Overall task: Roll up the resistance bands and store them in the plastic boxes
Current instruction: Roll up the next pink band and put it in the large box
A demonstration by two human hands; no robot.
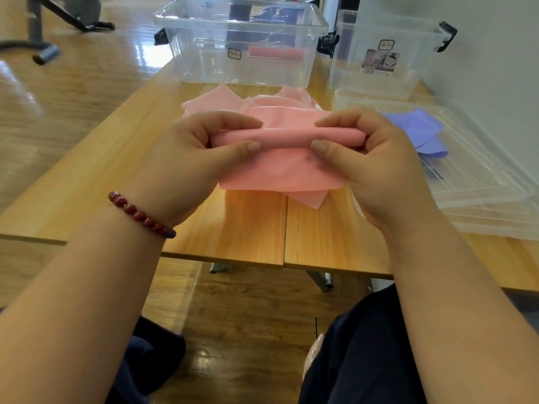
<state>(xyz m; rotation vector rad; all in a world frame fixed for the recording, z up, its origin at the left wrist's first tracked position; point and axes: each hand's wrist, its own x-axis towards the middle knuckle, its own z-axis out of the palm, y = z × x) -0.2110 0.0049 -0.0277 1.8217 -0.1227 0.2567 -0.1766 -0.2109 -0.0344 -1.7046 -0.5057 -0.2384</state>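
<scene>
Your fingers partly hide the ends of the roll in the pink band. Labels on the clear boxes at the surface's far edge are illegible. Your left grip and right grip each pinch the roll, which spans between them. The loose remainder drapes onto the surface's middle.

The left forearm and right forearm, both bare, reach forward from the near corners and draw together toward the middle, where the hands sit level with each other. The left hand and the right hand each pinch the rolled pink band, thumb on its near side and curled fingers over its far side, with the thumb tips pointing inward and a gap between them. A bracelet of dark red beads circles the left wrist.
</scene>
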